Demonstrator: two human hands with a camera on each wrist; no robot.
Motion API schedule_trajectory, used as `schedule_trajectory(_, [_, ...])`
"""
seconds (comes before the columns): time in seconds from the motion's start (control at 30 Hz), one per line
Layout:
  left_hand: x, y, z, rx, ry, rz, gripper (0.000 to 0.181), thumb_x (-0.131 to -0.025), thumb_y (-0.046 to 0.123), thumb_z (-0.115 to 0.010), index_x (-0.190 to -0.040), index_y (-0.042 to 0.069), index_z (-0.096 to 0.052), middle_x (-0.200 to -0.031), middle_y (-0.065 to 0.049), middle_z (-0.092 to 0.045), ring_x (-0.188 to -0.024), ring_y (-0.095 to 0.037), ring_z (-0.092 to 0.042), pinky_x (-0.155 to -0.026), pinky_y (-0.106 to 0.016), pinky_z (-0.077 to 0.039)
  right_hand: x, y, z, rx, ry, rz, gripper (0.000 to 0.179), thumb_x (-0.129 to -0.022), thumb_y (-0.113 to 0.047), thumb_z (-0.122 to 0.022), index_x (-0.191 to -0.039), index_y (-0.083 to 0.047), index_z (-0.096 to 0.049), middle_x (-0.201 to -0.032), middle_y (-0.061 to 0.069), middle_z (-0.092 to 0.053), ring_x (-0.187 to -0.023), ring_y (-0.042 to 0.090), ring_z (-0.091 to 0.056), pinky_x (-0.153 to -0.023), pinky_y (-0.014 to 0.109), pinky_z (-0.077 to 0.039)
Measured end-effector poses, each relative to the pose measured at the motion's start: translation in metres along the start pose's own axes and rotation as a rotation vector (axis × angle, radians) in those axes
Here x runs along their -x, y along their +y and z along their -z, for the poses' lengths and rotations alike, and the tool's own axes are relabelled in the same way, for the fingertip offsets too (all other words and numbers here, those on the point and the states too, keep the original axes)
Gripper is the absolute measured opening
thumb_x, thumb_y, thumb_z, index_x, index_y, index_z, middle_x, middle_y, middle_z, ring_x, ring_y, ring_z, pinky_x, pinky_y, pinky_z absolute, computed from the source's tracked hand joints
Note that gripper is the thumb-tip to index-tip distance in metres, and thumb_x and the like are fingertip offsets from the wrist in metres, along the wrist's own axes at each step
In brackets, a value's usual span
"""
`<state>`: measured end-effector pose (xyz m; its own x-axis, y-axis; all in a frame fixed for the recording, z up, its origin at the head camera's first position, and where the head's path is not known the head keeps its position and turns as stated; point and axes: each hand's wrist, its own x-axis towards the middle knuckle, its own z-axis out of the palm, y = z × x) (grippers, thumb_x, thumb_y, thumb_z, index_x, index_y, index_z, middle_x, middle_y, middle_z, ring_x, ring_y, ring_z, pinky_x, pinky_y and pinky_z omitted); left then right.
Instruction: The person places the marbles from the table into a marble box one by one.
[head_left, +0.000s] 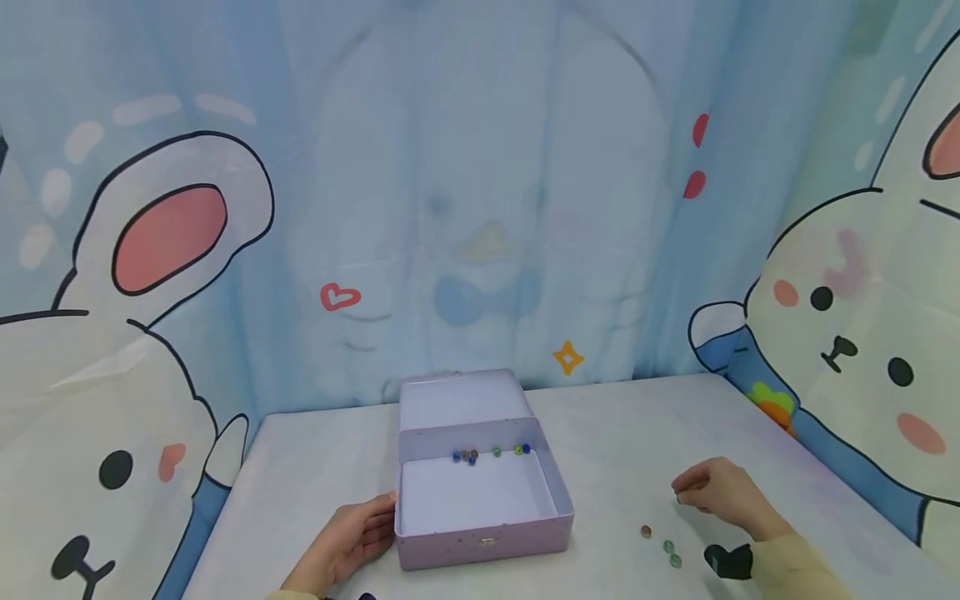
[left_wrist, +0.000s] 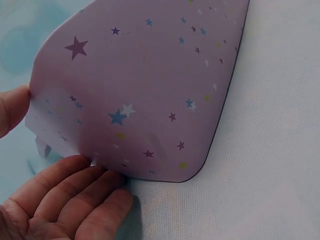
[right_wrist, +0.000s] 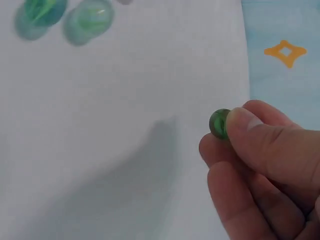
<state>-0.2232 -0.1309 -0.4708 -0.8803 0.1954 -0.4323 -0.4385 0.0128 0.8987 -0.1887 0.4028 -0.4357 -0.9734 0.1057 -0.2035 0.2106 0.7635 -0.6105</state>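
Note:
My right hand (head_left: 723, 496) pinches a green glass marble (right_wrist: 219, 124) between thumb and fingers, above the white table right of the box. In the head view this marble is mostly hidden by the fingers. My left hand (head_left: 352, 537) rests against the left side of a lilac box (head_left: 483, 546) with its lid raised. Seen from the left wrist, the fingers (left_wrist: 82, 197) and thumb touch the edges of the star-printed wall. Inside the box, several marbles (head_left: 465, 457), blue, brown, green and yellow-green, lie along the back wall.
On the table, between the box and my right hand, lie a brown marble (head_left: 646, 531) and two green marbles (head_left: 668, 547). The raised lid (head_left: 461, 400) stands at the back of the box. A blue curtain (head_left: 480, 208) with cartoon rabbits hangs behind the table (head_left: 322, 450).

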Motion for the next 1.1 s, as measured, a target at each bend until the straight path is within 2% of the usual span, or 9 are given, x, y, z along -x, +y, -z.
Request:
schedule_trajectory(0.07, [-0.001,0.001,0.0,0.001,-0.001,0.006,0.069,-0.096,0.037,-0.07,-0.137,-0.016,-0.053,-0.13,-0.026,-0.068,-0.122,-0.035,-0.068,-0.112,-0.052,-0.049,-0.003,-0.009,0.002,-0.002,-0.004,-0.015,0.021,-0.089,-0.003,-0.074,-0.108,0.006,-0.074,-0.097,0.009,-0.077,-0.086,0.019,-0.07,-0.077,0.039,-0.064])
schedule_trajectory(0.17, [-0.002,0.003,0.001,-0.007,0.001,0.005,0.068,-0.097,0.037,-0.069,-0.137,-0.015,-0.054,-0.131,-0.026,-0.067,-0.123,-0.035,-0.067,-0.111,-0.052,-0.05,-0.007,-0.033,0.0,-0.025,0.0,0.029,0.022,-0.09,-0.003,-0.074,-0.109,0.006,-0.073,-0.098,0.009,-0.077,-0.088,0.022,-0.071,-0.079,0.041,-0.064])
schedule_trajectory(0.4, [-0.003,0.003,0.001,-0.014,0.007,-0.018,0.067,-0.097,0.037,-0.069,-0.135,-0.015,-0.055,-0.128,-0.027,-0.069,-0.117,-0.033,-0.07,-0.109,-0.051,-0.052,-0.024,-0.118,-0.017,-0.035,0.028,0.193,0.015,-0.09,-0.002,-0.074,-0.105,0.001,-0.076,-0.097,0.009,-0.077,-0.086,0.02,-0.072,-0.08,0.041,-0.065])
schedule_trajectory(0.6, [-0.002,-0.001,-0.001,-0.016,-0.014,-0.029,0.067,-0.098,0.037,-0.068,-0.135,-0.017,-0.054,-0.129,-0.028,-0.067,-0.12,-0.036,-0.068,-0.11,-0.053,-0.051,-0.04,-0.178,-0.041,-0.045,-0.008,0.299,0.011,-0.089,0.0,-0.075,-0.099,0.001,-0.078,-0.093,0.009,-0.077,-0.082,0.019,-0.071,-0.075,0.038,-0.064])
schedule_trajectory(0.7, [-0.002,-0.004,-0.001,-0.014,-0.022,-0.03,0.068,-0.097,0.038,-0.069,-0.135,-0.016,-0.055,-0.129,-0.028,-0.067,-0.121,-0.037,-0.067,-0.11,-0.052,-0.051,-0.045,-0.194,-0.056,-0.051,-0.035,0.31,0.01,-0.087,0.002,-0.075,-0.097,0.002,-0.078,-0.092,0.008,-0.076,-0.078,0.016,-0.068,-0.072,0.034,-0.063])
schedule_trajectory(0.8, [-0.003,-0.005,-0.001,-0.014,-0.025,-0.032,0.067,-0.096,0.038,-0.069,-0.134,-0.016,-0.055,-0.129,-0.028,-0.068,-0.121,-0.036,-0.067,-0.11,-0.052,-0.051,-0.048,-0.204,-0.072,-0.002,-0.05,0.317,0.01,-0.084,0.004,-0.077,-0.093,0.002,-0.078,-0.085,0.007,-0.075,-0.071,0.014,-0.064,-0.066,0.03,-0.059])
schedule_trajectory(1.1, [-0.005,-0.002,0.0,0.001,0.014,-0.014,0.066,-0.096,0.037,-0.07,-0.133,-0.015,-0.057,-0.128,-0.027,-0.068,-0.12,-0.036,-0.068,-0.109,-0.052,-0.052,-0.06,-0.226,-0.118,0.293,-0.06,0.29,0.013,-0.076,0.008,-0.082,-0.077,-0.003,-0.076,-0.07,0.002,-0.067,-0.063,0.015,-0.06,-0.06,0.027,-0.056])
